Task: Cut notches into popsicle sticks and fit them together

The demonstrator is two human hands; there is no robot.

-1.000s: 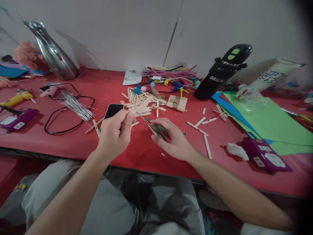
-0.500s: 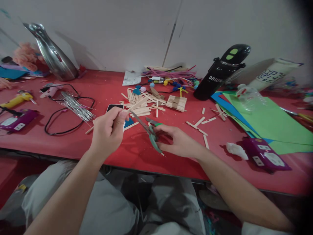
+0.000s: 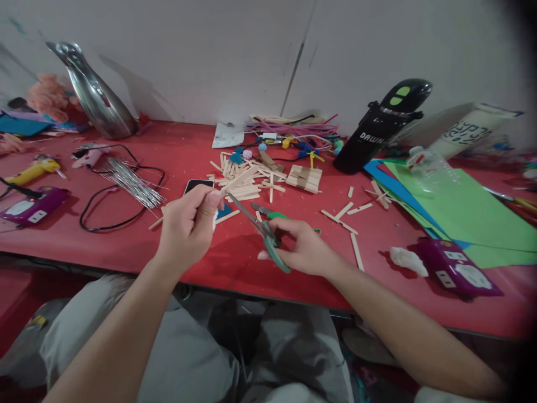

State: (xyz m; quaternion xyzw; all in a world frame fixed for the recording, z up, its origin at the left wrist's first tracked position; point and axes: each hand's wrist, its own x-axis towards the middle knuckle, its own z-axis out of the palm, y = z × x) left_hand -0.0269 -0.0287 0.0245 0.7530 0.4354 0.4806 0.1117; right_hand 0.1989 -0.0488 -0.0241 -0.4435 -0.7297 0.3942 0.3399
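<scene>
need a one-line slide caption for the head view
Right hand holding green-handled scissors, blades pointing toward the closed left hand, over a red table strewn with wooden craft sticks.

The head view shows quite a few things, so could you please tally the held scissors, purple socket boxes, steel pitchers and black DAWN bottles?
Scissors, in the right hand: 1
Purple socket boxes, one at left, one at right: 2
Steel pitcher: 1
Black DAWN bottle: 1
Total: 5

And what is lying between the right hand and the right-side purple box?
The head view shows a loose wooden stick nearer the right hand, then a white lump beside the purple box, both on the red tabletop.
</scene>
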